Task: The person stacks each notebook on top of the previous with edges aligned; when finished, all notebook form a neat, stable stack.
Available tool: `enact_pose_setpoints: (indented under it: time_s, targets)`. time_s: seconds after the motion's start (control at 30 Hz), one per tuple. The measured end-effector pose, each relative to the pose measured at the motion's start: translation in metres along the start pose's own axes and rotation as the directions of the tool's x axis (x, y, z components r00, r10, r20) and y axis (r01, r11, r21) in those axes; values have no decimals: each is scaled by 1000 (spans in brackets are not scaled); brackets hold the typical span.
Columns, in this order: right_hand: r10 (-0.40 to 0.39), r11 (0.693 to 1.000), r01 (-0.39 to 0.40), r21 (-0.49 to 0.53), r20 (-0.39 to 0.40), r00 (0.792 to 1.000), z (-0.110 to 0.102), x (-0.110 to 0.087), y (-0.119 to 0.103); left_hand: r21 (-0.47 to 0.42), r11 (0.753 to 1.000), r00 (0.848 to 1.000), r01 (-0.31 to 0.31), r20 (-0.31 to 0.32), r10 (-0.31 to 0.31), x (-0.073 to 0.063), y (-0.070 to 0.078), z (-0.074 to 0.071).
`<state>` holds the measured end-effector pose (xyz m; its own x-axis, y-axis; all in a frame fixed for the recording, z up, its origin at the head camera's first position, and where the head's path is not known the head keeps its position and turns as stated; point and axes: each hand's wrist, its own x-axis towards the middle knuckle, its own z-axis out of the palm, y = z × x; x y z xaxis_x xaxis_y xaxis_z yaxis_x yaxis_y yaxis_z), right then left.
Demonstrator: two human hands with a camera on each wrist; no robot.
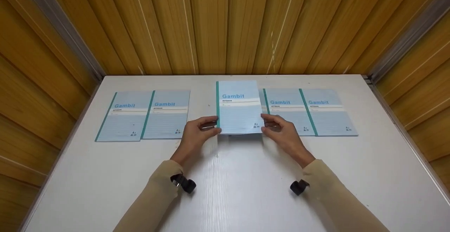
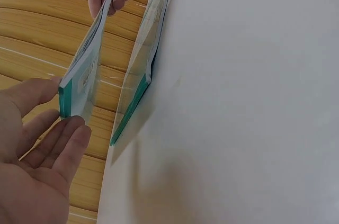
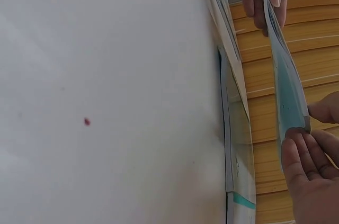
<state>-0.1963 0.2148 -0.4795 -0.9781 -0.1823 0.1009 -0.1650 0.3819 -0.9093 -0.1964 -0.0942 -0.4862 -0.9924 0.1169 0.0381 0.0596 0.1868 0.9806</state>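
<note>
Two hands hold one light-blue notebook (image 1: 239,107) clear of the white table (image 1: 228,182). Left hand (image 1: 195,133) pinches its near left corner at the green spine; right hand (image 1: 283,133) pinches the near right corner. Two notebooks (image 1: 144,116) lie flat at left, and further notebooks (image 1: 311,112) lie flat at right.

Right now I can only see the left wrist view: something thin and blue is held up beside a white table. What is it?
Observer: The head view shows a light blue notebook with "Gambit" printed on its cover.
Operator: Is it the only one?
Observer: No. A left pair and a right group lie flat on the table.
Operator: Anything else on it?
Observer: The right wrist view shows a small red speck.
</note>
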Motion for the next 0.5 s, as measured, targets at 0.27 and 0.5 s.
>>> enact_pose_setpoints:
  time_s: [0.27, 0.5]
  targets:
    - [33, 999, -33, 10, -5, 999, -10, 1, 7, 28, 1000, 1000, 3, 17, -3, 8, -1, 12]
    - [55, 998, -56, -14, -26, 998, -16, 2, 16, 39, 999, 1000, 2, 31, -3, 15, -5, 23]
